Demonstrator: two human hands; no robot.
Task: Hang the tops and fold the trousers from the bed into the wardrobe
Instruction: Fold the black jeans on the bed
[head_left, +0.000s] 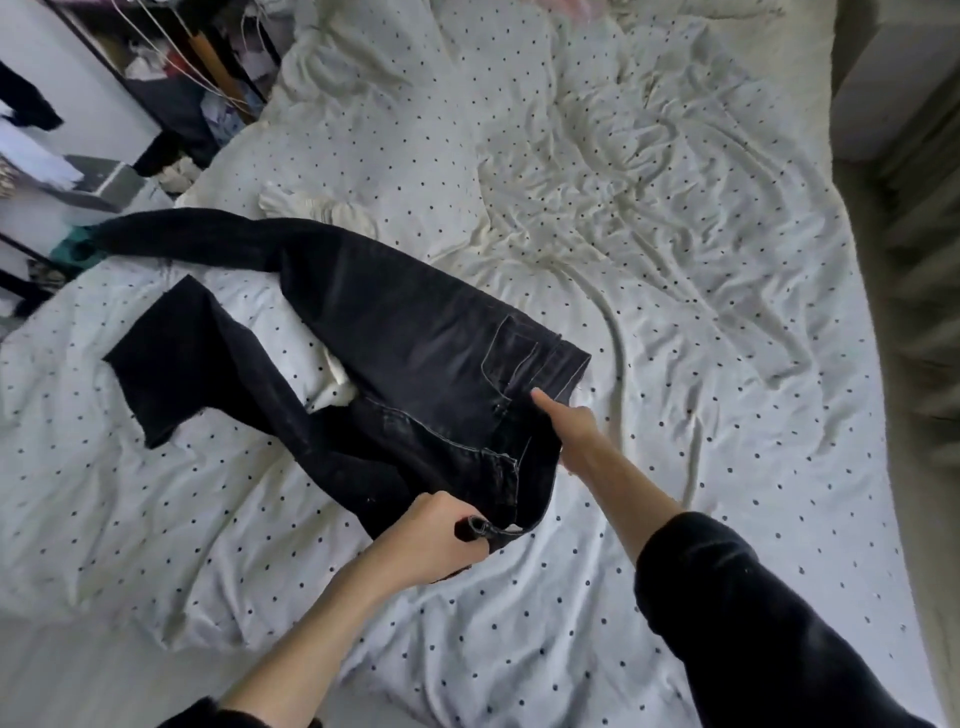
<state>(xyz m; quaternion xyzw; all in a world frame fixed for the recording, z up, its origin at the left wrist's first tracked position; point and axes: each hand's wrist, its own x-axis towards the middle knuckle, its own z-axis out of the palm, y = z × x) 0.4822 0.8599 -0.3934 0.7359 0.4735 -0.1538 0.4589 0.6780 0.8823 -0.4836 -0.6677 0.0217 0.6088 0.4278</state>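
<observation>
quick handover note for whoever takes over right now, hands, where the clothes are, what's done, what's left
Left hand: grips the waistband end of the black jeans nearest the camera.
Right hand: holds the far side of the waistband, thumb lying on top of the denim.
Jeans: spread on the dotted duvet, waist toward the camera, legs splayed apart to the left, one reaching the bed edge. A cream garment lies crumpled beyond them.
Done: the jeans are laid out, not yet folded.
Left: bring the legs together, fold, and put them into the wardrobe at upper left; probably deal with the cream garment too.
</observation>
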